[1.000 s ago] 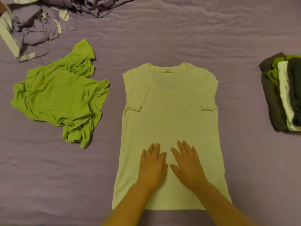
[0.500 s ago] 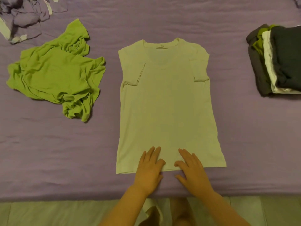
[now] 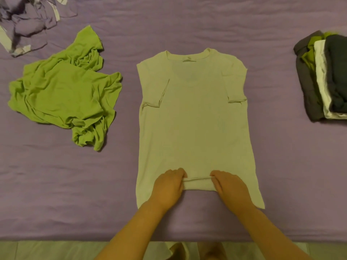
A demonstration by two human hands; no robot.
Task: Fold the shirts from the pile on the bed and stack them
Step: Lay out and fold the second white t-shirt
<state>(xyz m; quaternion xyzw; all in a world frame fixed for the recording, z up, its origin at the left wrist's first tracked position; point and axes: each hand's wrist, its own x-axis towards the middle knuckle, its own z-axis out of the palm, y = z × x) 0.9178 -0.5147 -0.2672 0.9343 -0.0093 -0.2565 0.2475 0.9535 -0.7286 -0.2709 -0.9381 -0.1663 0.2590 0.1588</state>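
Observation:
A pale cream shirt [image 3: 193, 117] lies flat on the purple bed [image 3: 187, 25], collar away from me, both sleeves folded inward. My left hand [image 3: 167, 186] and my right hand [image 3: 231, 188] sit side by side on its bottom hem, fingers curled and pinching the fabric, which bunches into a small ridge between them. A crumpled green shirt [image 3: 63, 92] lies to the left. A stack of folded shirts [image 3: 326, 79], in grey, green, white and dark, sits at the right edge.
A heap of purple and white bedding [image 3: 24, 23] fills the far left corner. The near edge of the bed [image 3: 56, 239] runs along the bottom, with pale floor below it.
My hands slid down from the shirt's lower middle to its hem, went from flat and spread to curled, and now pinch the hem fabric.

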